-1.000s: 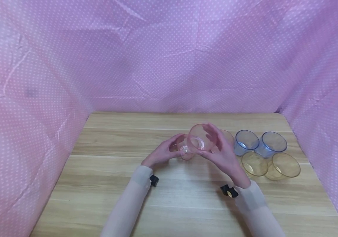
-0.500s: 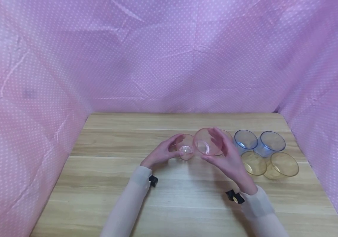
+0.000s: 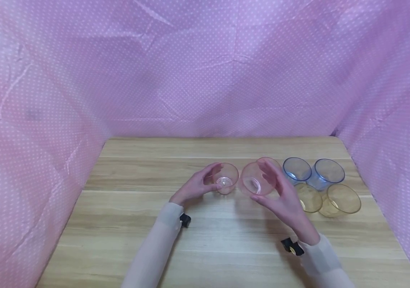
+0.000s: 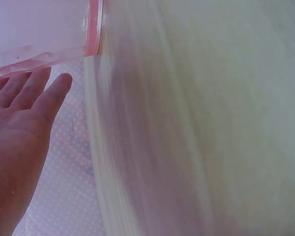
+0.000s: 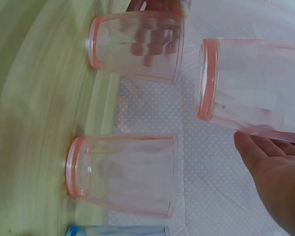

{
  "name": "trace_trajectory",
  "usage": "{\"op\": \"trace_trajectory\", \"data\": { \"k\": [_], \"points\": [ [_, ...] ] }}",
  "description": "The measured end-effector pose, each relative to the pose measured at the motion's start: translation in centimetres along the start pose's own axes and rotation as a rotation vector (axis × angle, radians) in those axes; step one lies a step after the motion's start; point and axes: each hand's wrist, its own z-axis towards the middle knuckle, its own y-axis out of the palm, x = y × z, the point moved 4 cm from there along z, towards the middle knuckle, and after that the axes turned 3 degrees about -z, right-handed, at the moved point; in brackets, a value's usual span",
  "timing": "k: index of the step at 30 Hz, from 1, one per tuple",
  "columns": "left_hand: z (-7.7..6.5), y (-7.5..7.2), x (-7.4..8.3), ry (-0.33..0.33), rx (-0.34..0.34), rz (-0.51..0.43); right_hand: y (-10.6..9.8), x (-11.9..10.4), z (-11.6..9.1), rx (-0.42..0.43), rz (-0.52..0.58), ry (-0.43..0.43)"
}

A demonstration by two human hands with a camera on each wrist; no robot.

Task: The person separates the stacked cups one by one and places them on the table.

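Observation:
My left hand (image 3: pixel 198 185) holds a clear pink cup (image 3: pixel 228 173) that stands upright on the wooden table, its thumb at the near side and fingers round the back. The right hand (image 3: pixel 287 200) grips another pink cup (image 3: pixel 249 176) by its sides, just to the right of the first. In the right wrist view this gripped cup (image 5: pixel 255 88) hangs clear of the table, its base higher than those of the other two. A third pink cup (image 5: pixel 123 172) stands on the table, partly hidden behind the right hand's cup in the head view.
Two blue cups (image 3: pixel 297 169) stand at the right, side by side. Nearer to me are two yellow cups (image 3: pixel 343 199), one partly covered by the right hand. A pink dotted cloth (image 3: pixel 205 80) surrounds the wooden table (image 3: pixel 147 160) at the back and sides.
My right hand has moved right and toward me with its pink cup, away from overlapping the left hand's cup. The left hand has stayed in place on its cup.

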Motion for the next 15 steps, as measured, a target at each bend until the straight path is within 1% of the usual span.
{"op": "trace_trajectory", "data": {
  "k": [6, 15],
  "points": [
    [-0.1, 0.0, -0.1, -0.007, 0.003, 0.014, -0.4, 0.3, -0.9, 0.002, -0.053, 0.076],
    [-0.1, 0.0, 0.0, -0.008, 0.001, 0.015, -1.0, 0.7, -1.9, 0.012, -0.075, 0.082]
  ]
}}
